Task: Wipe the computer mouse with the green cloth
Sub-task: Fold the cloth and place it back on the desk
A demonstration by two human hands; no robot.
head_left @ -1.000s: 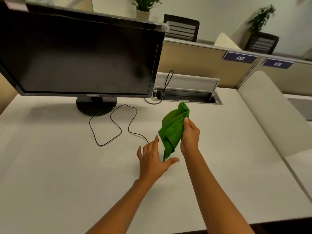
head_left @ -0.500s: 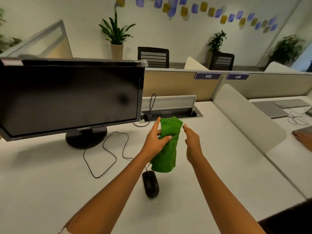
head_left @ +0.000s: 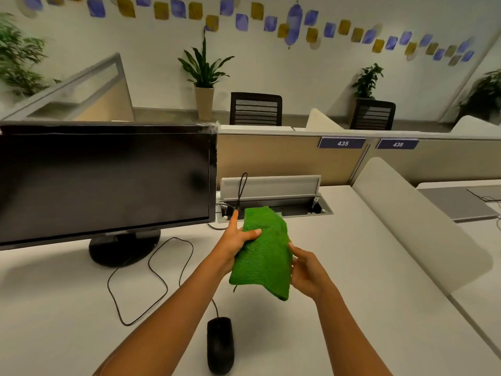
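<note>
A black wired computer mouse (head_left: 220,344) lies on the white desk (head_left: 67,321) near its front edge, between my two forearms, untouched. The green cloth (head_left: 264,256) is held up in the air above the desk, beyond the mouse. My left hand (head_left: 234,241) grips the cloth's upper left part, thumb across its front. My right hand (head_left: 307,272) holds the cloth's right edge lower down. The cloth hangs spread between both hands.
A black monitor (head_left: 105,183) on a round stand (head_left: 123,246) fills the left. The mouse cable (head_left: 160,278) loops over the desk toward an open cable hatch (head_left: 273,202). A padded divider (head_left: 417,218) bounds the right side. Beige partitions, chairs and plants stand behind.
My left hand left the desk and took the cloth; the right hand let go, then regripped its right edge. The view tilted up, and the mouse came into sight.
</note>
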